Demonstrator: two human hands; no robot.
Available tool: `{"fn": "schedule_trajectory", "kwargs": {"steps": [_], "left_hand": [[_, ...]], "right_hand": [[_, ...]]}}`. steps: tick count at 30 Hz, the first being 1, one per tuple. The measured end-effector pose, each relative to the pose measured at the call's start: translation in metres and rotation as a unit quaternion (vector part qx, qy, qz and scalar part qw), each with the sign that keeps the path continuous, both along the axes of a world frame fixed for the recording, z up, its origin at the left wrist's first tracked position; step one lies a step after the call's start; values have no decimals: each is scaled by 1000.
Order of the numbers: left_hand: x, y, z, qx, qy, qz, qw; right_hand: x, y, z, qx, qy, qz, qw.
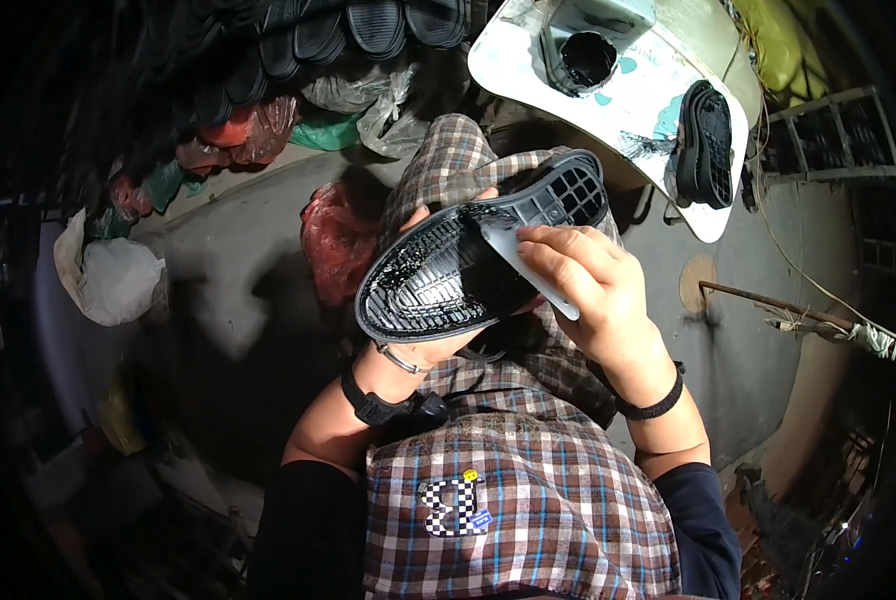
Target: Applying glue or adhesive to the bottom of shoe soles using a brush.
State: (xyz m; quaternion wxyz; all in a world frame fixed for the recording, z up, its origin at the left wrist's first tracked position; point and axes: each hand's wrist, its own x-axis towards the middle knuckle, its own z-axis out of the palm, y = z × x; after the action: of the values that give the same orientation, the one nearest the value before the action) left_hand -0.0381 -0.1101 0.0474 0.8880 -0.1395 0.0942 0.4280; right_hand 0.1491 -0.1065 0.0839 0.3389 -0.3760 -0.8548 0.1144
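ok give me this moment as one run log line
left hand: supporting black shoe sole from beneath | right hand: holding pale spreader against sole | sole: shiny patches on ribbed forefoot | white table: black soles

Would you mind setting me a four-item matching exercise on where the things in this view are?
Things
1. black shoe sole with a ridged forepart
2. pale flat tool
3. red plastic bag
4. pale container with a blackened mouth

Places
A. on the white table
B. in the fingers of the right hand
C. left of the plaid-covered leg
D. supported by the left hand

Right pairs: 1-D, 2-B, 3-C, 4-A.
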Motion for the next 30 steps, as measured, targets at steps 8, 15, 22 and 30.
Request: {"fn": "schedule_trajectory", "kwargs": {"steps": [8,15,22,30], "left_hand": [[-6,6,-8,22,-1,-29,999],[2,8,-16,-26,27,-35,999],[5,15,-6,-39,11,-47,998],[12,22,-8,-18,25,-30,999]], "right_hand": [[38,33,-18,-51,138,-48,988],[106,147,-61,-35,56,-307,949],[123,200,-115,-107,50,-280,953],[118,118,-35,-310,343,-158,872]]}}
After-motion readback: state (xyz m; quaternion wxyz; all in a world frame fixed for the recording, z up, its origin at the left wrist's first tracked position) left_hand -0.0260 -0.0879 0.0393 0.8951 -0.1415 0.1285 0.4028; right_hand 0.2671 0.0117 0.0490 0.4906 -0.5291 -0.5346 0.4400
